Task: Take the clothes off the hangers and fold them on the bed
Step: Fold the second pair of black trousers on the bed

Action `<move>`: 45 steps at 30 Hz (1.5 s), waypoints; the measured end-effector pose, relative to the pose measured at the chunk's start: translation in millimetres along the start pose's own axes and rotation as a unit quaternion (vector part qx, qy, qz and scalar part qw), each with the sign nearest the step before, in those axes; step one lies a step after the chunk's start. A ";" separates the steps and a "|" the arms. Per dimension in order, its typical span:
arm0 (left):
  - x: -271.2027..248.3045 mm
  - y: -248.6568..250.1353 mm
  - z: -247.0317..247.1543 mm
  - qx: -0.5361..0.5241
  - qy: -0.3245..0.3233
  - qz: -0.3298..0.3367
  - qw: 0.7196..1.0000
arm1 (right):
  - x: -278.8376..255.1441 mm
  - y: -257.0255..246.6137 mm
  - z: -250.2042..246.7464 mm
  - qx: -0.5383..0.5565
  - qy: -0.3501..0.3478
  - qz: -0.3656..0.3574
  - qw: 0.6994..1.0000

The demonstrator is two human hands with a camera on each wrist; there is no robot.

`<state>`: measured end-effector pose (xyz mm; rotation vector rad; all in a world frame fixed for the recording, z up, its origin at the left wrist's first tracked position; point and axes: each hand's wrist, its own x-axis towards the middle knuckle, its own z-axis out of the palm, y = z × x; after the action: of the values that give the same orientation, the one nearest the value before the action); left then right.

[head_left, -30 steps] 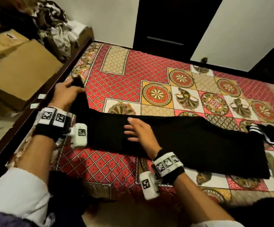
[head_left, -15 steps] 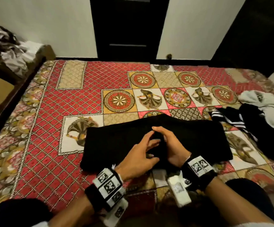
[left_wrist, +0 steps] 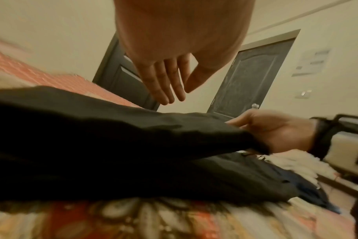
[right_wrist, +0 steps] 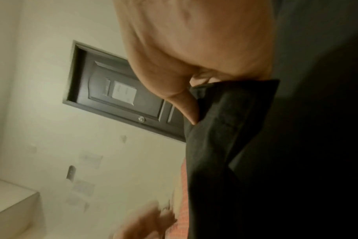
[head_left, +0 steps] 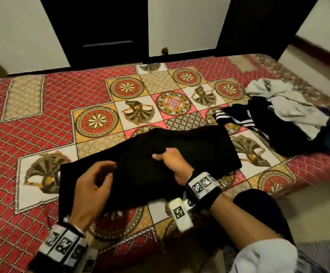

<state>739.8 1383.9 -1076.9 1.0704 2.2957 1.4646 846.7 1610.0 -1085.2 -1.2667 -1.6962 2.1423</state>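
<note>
Black garment (head_left: 189,146) lies on bed (head_left: 41,123), gripped by right hand (head_left: 172,160), under relaxed left hand (head_left: 93,186).

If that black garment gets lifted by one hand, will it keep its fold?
Probably not: the black garment looks floppy, sagging away from where the right hand grips it. It seems light, rising on one grip. The left hand hovers open.

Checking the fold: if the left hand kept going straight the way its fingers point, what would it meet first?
Most likely the black garment. The left hand is open just above it, fingers aimed toward the fabric that the right hand grips; depth is uncertain.
</note>
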 end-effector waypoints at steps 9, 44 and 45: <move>-3.7 -98.6 1.6 0.338 -0.193 0.062 0.919 | 9.0 -21.7 -184.7 -0.237 0.266 0.004 0.935; 11.0 -93.1 31.7 0.413 -0.182 0.021 0.892 | 54.1 14.4 -180.4 -0.470 0.226 0.018 0.853; 11.4 -94.3 32.3 0.409 -0.180 0.016 0.894 | 54.1 14.2 -180.2 -0.472 0.232 0.021 0.850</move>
<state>705.4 1391.5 -1170.8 1.4099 2.6203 0.1849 938.0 1769.4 -1128.5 -1.8029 -2.5232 0.7734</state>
